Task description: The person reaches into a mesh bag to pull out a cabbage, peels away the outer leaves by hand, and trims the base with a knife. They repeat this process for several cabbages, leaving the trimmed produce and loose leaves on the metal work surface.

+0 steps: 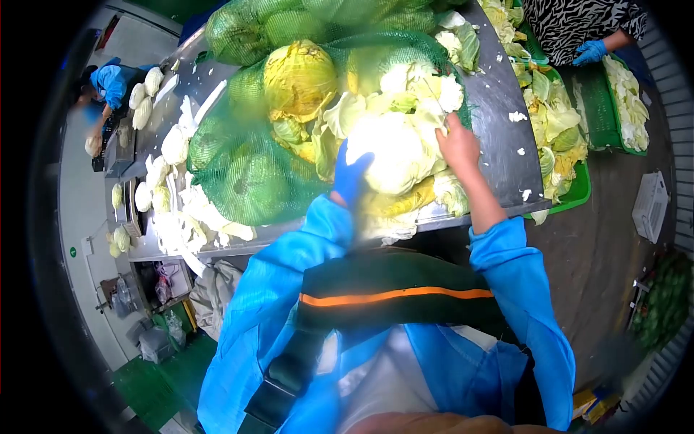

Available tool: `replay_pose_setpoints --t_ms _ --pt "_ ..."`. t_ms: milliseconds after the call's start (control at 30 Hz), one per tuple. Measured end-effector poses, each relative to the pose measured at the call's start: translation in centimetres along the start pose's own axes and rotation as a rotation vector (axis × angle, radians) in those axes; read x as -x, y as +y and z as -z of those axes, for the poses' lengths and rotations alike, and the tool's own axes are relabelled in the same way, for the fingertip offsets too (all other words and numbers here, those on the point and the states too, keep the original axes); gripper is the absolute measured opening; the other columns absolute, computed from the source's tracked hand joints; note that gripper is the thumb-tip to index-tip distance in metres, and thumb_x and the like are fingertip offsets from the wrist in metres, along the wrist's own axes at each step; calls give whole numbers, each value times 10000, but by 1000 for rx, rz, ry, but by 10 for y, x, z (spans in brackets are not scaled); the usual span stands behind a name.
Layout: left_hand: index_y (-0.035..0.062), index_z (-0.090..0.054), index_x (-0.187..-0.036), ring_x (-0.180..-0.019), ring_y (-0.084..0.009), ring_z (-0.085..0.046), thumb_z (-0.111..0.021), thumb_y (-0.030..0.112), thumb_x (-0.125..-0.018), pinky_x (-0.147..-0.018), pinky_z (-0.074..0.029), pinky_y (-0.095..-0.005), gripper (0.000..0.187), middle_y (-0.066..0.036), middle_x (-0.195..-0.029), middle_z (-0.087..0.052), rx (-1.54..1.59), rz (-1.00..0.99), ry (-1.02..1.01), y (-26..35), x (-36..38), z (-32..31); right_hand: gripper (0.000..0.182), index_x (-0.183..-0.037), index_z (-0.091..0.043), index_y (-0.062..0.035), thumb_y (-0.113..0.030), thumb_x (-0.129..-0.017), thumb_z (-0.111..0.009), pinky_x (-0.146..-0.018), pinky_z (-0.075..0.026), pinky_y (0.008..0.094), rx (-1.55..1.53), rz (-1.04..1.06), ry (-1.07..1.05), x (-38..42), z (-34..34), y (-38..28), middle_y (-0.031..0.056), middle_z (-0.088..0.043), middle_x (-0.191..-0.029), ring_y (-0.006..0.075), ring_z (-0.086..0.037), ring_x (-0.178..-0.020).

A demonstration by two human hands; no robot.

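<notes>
A pale, trimmed cabbage (399, 155) sits in front of me on the metal table, its top washed out by glare. My left hand (351, 172), in a blue glove, grips the cabbage's left side with the thumb over its front. Bare and closed, my right hand (458, 145) is at the cabbage's upper right edge; a thin dark line runs up from its fingers, and I cannot tell what it holds. Loose outer leaves (405, 202) lie under and around the cabbage. Behind it, a yellowed cabbage (300, 76) rests at the opening of a green mesh sack (253, 177).
More sacked cabbages (289, 25) lie at the table's far side. Along the right edge stands a green crate (580, 189) heaped with leaves. A gloved co-worker's hand (591, 52) is beyond it. White cabbage pieces (173, 145) cover the left end, near another person (112, 83).
</notes>
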State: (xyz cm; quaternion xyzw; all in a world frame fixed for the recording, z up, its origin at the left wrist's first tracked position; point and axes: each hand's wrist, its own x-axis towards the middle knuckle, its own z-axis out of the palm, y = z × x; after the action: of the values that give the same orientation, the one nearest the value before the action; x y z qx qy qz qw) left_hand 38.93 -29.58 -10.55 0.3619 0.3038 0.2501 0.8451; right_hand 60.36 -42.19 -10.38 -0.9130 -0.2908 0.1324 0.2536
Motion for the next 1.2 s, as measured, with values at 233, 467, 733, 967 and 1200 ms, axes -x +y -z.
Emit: replay_pose_setpoints --t_ms 233,467,733,967,1200 --pt "103 -261 -1492 -1334 -334 -375 -526 534 -879 -1086 -331 -498 795 -153 -1486 -352 451 179 -185 49 24 -37 407 -1103 -509 -74 -364 -846 -636 -699 -499 501 102 -87 -65 38 40 26 218 -667 -852 421 -643 -820" --pt "33 -321 -1450 -1267 -319 -476 -495 350 -937 -1066 -388 -446 628 -169 -1414 -449 156 -20 -234 56 17 -49 529 -1155 -540 -32 -382 -800 -714 -775 -502 392 -423 103 -130 51 98 -81 193 -643 -1031 312 -639 -927" --pt "43 -332 -1452 -1281 -323 -467 -451 370 -960 -1091 -355 -467 603 -168 -1424 -445 402 199 -354 42 17 -34 274 -1083 -535 -86 -97 -826 -631 -367 -340 197 -1096 -197 -121 90 87 -40 15 -576 -824 34 -473 -524" --pt "55 -342 -1453 -1297 -318 -450 -415 421 -978 -1105 -336 -478 604 -150 -1445 -427 574 297 -486 67 18 -55 620 -1394 -375 -90 -245 -863 -655 -512 -468 264 -524 181 -12 83 49 15 68 -627 -983 130 -591 -651" --pt "15 -364 -1424 -1231 -278 -504 -540 328 -939 -1065 -385 -403 604 -139 -1366 -490 -21 244 -334 109 -1 -74 583 -1426 -328 -97 -454 -985 -462 -448 -435 233 -1241 -107 -279 49 34 6 54 -591 -960 86 -515 -539"
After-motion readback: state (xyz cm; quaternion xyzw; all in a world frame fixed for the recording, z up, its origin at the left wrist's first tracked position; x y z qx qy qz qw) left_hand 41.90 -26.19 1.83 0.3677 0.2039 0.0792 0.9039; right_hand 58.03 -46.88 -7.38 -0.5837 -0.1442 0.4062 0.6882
